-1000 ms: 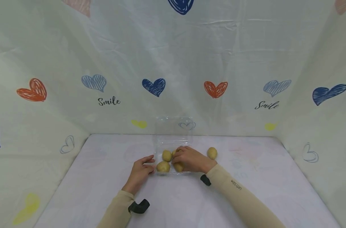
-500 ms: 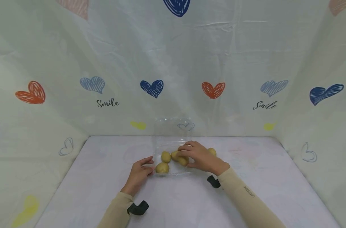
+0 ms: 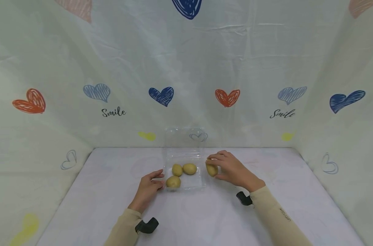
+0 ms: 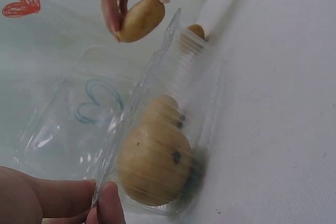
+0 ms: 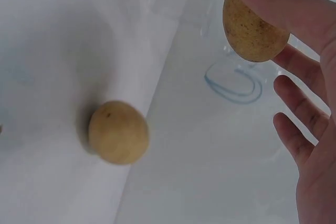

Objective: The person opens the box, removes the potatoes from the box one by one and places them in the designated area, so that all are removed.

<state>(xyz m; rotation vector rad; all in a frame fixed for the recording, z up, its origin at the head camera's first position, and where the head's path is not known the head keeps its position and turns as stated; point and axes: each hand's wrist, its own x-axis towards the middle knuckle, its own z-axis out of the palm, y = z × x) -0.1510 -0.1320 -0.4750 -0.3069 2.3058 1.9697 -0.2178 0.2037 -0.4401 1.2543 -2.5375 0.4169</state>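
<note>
My right hand (image 3: 235, 171) pinches a potato (image 3: 211, 169) between thumb and fingers, just off the right side of a clear plastic clamshell box (image 3: 194, 182). In the right wrist view this potato (image 5: 254, 24) is held up, other fingers spread away from it. Three potatoes lie inside the box: a large one (image 3: 173, 182) at the front left, one (image 3: 177, 169) behind it, another (image 3: 189, 168) at the back middle. At the box's left side, my left hand (image 3: 147, 190) pinches the rim with thumb and finger, as the left wrist view shows.
The box's transparent lid (image 3: 184, 140) stands raised at the back. A loose potato (image 5: 119, 132) sits on the white table, hidden behind the right hand in the head view. A white curtain (image 3: 198, 68) printed with hearts hangs behind the table's far edge.
The right hand has lifted a potato from the front right of the box and carried it right, past the box's side. The left hand stays at the rim.
</note>
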